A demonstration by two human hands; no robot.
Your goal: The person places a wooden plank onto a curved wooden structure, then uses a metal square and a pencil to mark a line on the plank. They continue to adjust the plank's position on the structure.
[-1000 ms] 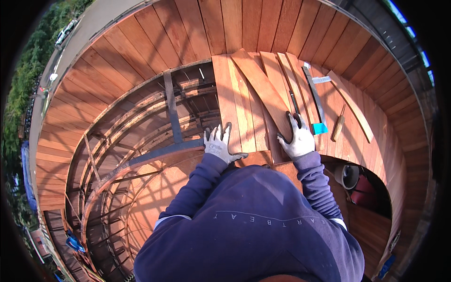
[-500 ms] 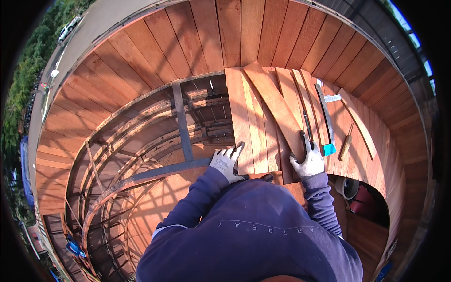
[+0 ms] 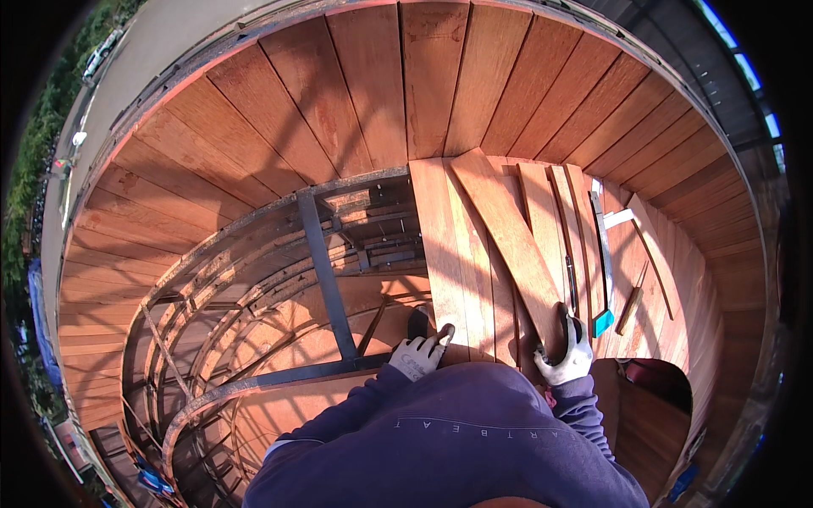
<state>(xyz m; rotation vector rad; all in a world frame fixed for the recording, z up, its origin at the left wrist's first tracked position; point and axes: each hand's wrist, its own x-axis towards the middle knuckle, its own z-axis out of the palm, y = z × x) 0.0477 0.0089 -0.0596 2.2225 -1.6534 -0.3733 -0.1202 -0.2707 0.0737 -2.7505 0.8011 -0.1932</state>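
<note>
My right hand [image 3: 569, 351], in a white glove with dark fingertips, is closed on the near end of a loose reddish wooden plank [image 3: 508, 241]. Thumb and fingers sit on either side of that end. The plank lies slantwise across a row of lighter boards [image 3: 436, 229]. My left hand [image 3: 419, 354], gloved alike, is at the near left edge of this row, fingers apart. Part of it is hidden by my sleeve. Right of the plank lie a thin dark pen-like tool [image 3: 572, 284], a long square-like tool [image 3: 604, 245] with a blue end, and a wooden-handled pointed tool [image 3: 629, 311].
A curved wall of wooden slats [image 3: 364, 85] rings the space. On the left, a dark metal bar [image 3: 326, 275] crosses open framing with curved ribs [image 3: 212, 313]. A curved wooden strip [image 3: 654, 258] lies at right, beyond a rounded opening [image 3: 652, 385] in the boards.
The view has shifted, so the boards and tools appear lower. My left hand is nearer the boards' near end. My right hand still holds the plank, which lies at much the same slant.
</note>
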